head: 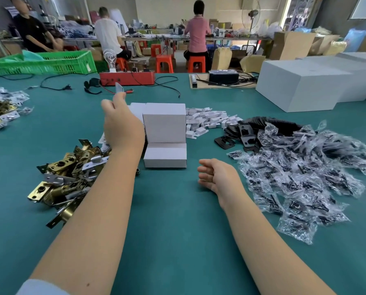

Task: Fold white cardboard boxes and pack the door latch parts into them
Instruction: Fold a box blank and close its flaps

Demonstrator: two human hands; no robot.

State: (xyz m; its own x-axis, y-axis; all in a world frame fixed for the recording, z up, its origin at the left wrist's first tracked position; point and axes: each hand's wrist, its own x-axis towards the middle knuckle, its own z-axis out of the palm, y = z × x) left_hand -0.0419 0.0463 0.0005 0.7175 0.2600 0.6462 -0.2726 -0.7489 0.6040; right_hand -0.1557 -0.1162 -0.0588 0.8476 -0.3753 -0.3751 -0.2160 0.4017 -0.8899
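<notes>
The left hand (122, 122) is pinching a small pale card (118, 88) between its fingertips, raised above the table; the right hand (218, 176) is resting loosely curled and holding nothing. The white box (165, 137) is standing folded with its lid up between them, brass latches (71, 171) just left, bagged screws (305, 177) right. Packing is probably only beginning; the box's inside is hidden.

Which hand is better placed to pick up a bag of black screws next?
Right. The right hand rests open and empty on the mat beside the bagged black screws, while the left hand is raised, pinching a small flat piece.
</notes>
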